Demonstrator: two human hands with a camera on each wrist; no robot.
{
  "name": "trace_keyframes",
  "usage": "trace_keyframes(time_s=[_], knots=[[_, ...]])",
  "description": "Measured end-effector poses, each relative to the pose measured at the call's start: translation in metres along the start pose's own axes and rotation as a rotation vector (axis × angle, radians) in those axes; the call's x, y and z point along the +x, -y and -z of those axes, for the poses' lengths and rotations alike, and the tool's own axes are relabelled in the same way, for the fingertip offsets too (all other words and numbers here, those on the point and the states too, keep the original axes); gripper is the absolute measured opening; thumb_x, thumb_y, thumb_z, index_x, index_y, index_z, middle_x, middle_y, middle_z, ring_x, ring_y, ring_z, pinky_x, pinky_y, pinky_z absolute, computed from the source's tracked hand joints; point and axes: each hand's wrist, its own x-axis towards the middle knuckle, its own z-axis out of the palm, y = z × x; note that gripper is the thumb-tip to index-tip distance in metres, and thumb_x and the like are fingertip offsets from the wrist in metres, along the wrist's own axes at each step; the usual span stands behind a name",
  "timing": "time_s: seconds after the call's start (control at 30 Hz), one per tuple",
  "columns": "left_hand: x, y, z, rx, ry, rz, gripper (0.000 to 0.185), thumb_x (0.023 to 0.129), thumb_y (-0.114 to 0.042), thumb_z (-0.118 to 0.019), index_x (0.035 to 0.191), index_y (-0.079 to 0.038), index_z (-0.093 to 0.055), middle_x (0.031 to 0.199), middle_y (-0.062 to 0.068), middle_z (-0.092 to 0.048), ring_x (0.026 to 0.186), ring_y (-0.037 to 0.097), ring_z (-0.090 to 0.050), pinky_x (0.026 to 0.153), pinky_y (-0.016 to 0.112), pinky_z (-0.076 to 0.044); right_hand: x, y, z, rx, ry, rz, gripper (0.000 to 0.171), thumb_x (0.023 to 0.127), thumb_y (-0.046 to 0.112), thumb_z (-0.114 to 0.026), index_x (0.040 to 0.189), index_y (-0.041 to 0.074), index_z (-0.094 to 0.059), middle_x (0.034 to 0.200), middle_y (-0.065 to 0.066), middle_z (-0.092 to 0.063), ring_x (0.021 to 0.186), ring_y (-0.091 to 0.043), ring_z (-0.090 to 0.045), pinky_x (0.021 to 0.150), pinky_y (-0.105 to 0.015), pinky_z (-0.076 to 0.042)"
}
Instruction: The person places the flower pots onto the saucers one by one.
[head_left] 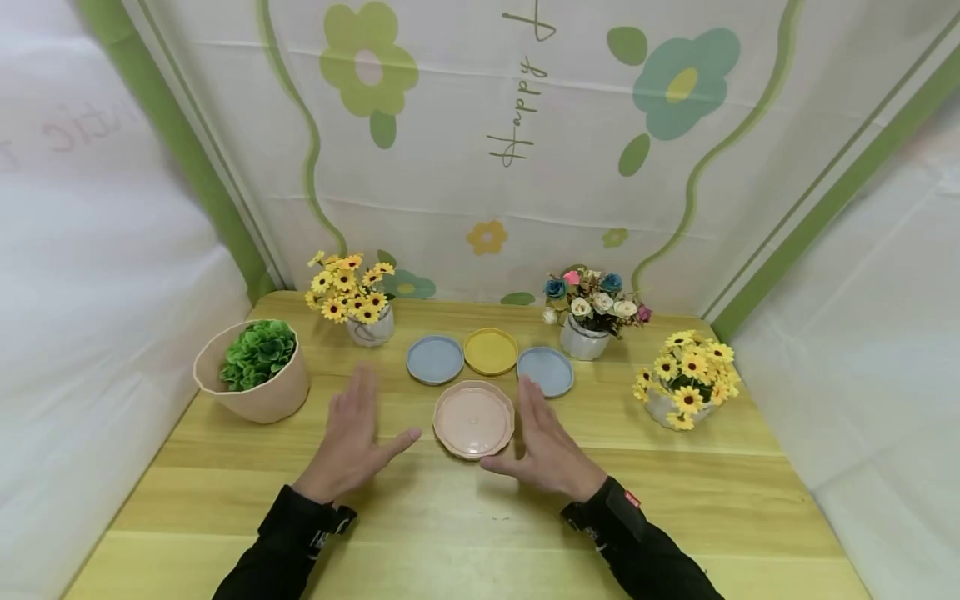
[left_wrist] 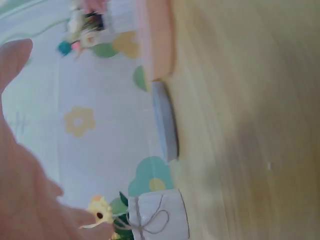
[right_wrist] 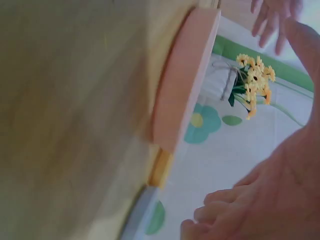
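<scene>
Pink saucer — round, scalloped rim, empty

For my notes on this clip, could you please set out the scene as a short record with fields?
surface: wooden table
left hand: open, fingers straight, left of the pink saucer, not touching it
right hand: open, right of the pink saucer, thumb close to its rim
behind the saucer: blue saucer, yellow saucer, second blue saucer, in a row
plants: green plant pot at left, three flower pots around the table
</scene>
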Motion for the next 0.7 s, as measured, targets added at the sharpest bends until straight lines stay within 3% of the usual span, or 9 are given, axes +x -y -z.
trace_keyframes(time_s=[0.17,0.3,0.43,0.57,0.63,0.7], knots=[[-0.013,-0.002,0.016,-0.151,-0.150,0.045,0.123,0.094,-0.052,-0.077,0.169,-0.018,0.015,0.178,0.013,0.018,0.165,0.043,0.008,0.130,0.073,-0.004,0.008,0.001,-0.008,0.155,0.039,-0.009,0.149,0.075,0.072,-0.085,0.167,0.021,0.021,0.178,-0.016,0.014,0.166,-0.031,0.005,0.132,-0.061,-0.018],[-0.019,0.004,0.027,-0.224,-0.388,0.040,0.124,0.090,-0.036,-0.084,0.171,-0.023,0.008,0.178,0.013,0.018,0.166,0.037,0.011,0.130,0.074,-0.007,0.018,0.002,-0.015,0.173,0.030,-0.002,0.154,0.071,0.065,-0.092,0.168,0.016,0.017,0.178,-0.018,0.011,0.166,-0.032,0.002,0.132,-0.061,-0.023],[-0.020,0.020,0.039,-0.252,-0.640,0.039,0.118,0.081,-0.027,-0.088,0.171,-0.015,-0.013,0.179,0.013,0.008,0.167,0.032,0.005,0.130,0.074,-0.010,0.026,0.004,-0.020,0.141,0.024,0.018,0.153,0.070,0.060,-0.095,0.169,0.005,0.008,0.177,-0.023,0.007,0.166,-0.035,-0.001,0.131,-0.061,-0.026],[-0.020,0.045,0.053,-0.165,-0.811,0.054,0.107,0.074,-0.029,-0.088,0.163,-0.006,-0.035,0.176,0.018,-0.020,0.160,0.042,-0.019,0.126,0.073,-0.022,0.032,0.007,-0.021,0.109,0.042,0.023,0.154,0.067,0.059,-0.097,0.169,0.001,0.004,0.176,-0.027,0.004,0.165,-0.038,-0.005,0.131,-0.060,-0.027],[-0.019,0.060,0.058,-0.090,-0.856,0.045,0.100,0.073,-0.031,-0.088,0.157,-0.002,-0.044,0.167,0.023,-0.036,0.149,0.047,-0.032,0.120,0.068,-0.029,0.034,0.008,-0.021,0.098,0.060,0.015,0.155,0.066,0.059,-0.097,0.169,0.001,0.004,0.176,-0.027,0.003,0.165,-0.039,-0.007,0.131,-0.059,-0.027],[-0.017,0.077,0.062,0.013,-0.867,-0.007,0.089,0.074,-0.033,-0.085,0.148,0.004,-0.052,0.154,0.030,-0.049,0.138,0.051,-0.040,0.118,0.064,-0.031,0.036,0.009,-0.021,0.087,0.072,0.016,0.155,0.065,0.058,-0.098,0.169,0.001,0.002,0.176,-0.027,0.001,0.165,-0.039,-0.009,0.131,-0.057,-0.027]])
